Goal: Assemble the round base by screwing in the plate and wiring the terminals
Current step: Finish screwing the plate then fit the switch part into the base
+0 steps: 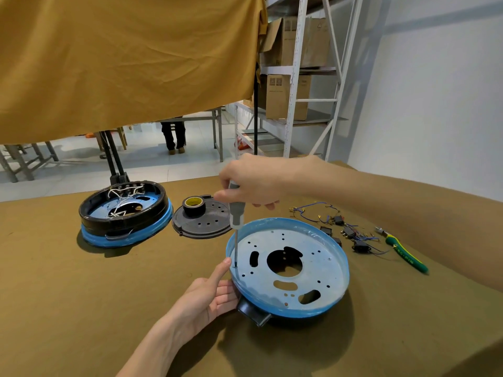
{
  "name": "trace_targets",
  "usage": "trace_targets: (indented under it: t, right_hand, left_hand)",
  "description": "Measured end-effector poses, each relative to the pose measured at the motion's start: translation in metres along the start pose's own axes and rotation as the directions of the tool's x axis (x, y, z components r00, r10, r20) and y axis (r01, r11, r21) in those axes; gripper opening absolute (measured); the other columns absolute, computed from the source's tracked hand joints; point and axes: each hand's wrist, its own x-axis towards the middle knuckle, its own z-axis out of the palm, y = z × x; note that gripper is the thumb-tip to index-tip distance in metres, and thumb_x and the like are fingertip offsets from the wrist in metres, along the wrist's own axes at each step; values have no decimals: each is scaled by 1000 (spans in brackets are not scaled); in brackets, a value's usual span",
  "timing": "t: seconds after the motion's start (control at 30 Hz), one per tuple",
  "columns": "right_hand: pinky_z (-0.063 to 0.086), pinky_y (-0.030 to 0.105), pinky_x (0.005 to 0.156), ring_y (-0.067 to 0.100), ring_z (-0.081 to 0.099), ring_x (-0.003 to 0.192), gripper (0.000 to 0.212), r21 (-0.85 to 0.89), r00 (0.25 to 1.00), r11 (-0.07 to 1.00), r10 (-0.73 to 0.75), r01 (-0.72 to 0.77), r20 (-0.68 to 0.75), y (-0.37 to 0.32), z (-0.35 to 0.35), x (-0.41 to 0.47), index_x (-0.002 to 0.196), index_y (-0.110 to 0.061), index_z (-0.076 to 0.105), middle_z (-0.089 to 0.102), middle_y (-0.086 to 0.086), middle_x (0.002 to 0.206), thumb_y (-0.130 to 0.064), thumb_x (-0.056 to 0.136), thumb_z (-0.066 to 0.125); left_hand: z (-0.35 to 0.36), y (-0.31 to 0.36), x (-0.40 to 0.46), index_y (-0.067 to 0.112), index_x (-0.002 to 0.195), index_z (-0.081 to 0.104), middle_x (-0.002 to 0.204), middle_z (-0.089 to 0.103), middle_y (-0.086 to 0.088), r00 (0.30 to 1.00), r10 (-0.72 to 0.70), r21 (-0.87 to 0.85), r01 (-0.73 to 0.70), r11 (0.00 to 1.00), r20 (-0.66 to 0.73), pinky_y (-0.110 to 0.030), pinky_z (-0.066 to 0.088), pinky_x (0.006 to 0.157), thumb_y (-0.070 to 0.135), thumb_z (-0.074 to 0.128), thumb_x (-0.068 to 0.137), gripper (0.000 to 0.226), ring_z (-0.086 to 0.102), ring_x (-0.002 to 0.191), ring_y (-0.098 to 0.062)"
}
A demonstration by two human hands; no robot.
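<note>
A round base [343, 270] with a blue film rim lies in front of me, a perforated metal plate [315, 261] seated inside it. My right hand [253, 183] grips a grey-handled screwdriver [237, 213] held upright, its tip on a screw at the plate's left edge. My left hand [209, 297] holds the base's left rim, thumb up beside the screwdriver tip. Loose wires with terminals and small black switches [345, 229] lie to the right of the base.
A second, wired round base [125, 213] stands at the back left. Beside it lies a black perforated cover [209, 221] with a tape roll [193, 204] on it. Green-handled pliers [405, 253] lie at the right. A yellow cloth hangs above; shelving stands behind.
</note>
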Motion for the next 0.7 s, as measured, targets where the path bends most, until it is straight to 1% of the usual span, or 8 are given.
trace_targets:
  t: [0.13,0.17,0.27,0.4,0.47,0.53,0.6,0.7]
  right_hand:
    - [48,18,43,12,68,54,15,68,993,997,-37,29,109,2,-8,-1,105,-21,63,74,5,82,-32,97,68]
    - [48,18,43,16,70,55,13,61,995,997,-42,36,93,2,-7,-1,102,-20,64,75,7,81,-32,98,66]
    - [56,28,45,21,70,51,37,-69,1000,998,6,-5,4,0,3,2,98,-11,64,74,9,70,-45,105,51]
    - [54,23,51,20,72,67,28,106,986,994,6,-25,169,7,-9,-6,112,-22,52,73,7,89,-32,94,72]
    - [53,23,49,21,73,61,23,123,991,992,-7,-10,133,7,-3,-9,107,-18,55,75,8,82,-32,97,69]
    - [51,25,42,17,67,46,35,53,999,998,32,-33,24,3,6,-8,98,-12,58,73,7,68,-46,101,60]
    - [52,25,43,15,68,49,38,39,998,998,54,-55,35,4,3,-9,102,-13,57,74,4,73,-51,98,62]
    - [54,26,48,19,72,62,25,121,991,993,-4,-13,137,7,-8,-14,109,-21,53,75,7,86,-33,95,70]
  left_hand:
    - [0,0,0,-5,116,65,104,78,-21,1000,3,9,-3,1000,2,-28,62,67,61,78,64,85,78,95,-27]
    - [0,0,0,-6,116,66,104,78,-21,1000,6,10,-6,1000,4,-27,62,66,61,79,63,85,78,95,-27]
    - [0,0,0,-6,118,63,105,77,-21,1000,1,-1,-1,1000,12,-28,63,67,59,77,69,83,78,97,-27]
    - [-1,0,1,-6,117,64,104,78,-20,1000,-3,10,3,1000,11,-28,63,68,60,75,69,82,78,96,-27]
    - [-1,0,2,-5,116,64,104,78,-20,1000,-7,16,7,1000,0,-28,63,67,60,76,68,82,78,95,-26]
    - [-1,0,2,-5,117,64,104,78,-20,1000,-15,13,15,1000,-6,-29,63,68,61,76,66,84,78,96,-26]
    - [-2,0,3,-5,117,64,105,78,-20,1000,-16,14,16,1000,-6,-29,63,68,61,77,64,85,78,96,-27]
    - [-3,-1,4,-5,117,64,105,78,-20,1000,-19,15,19,1000,-4,-29,63,68,62,78,63,87,78,95,-26]
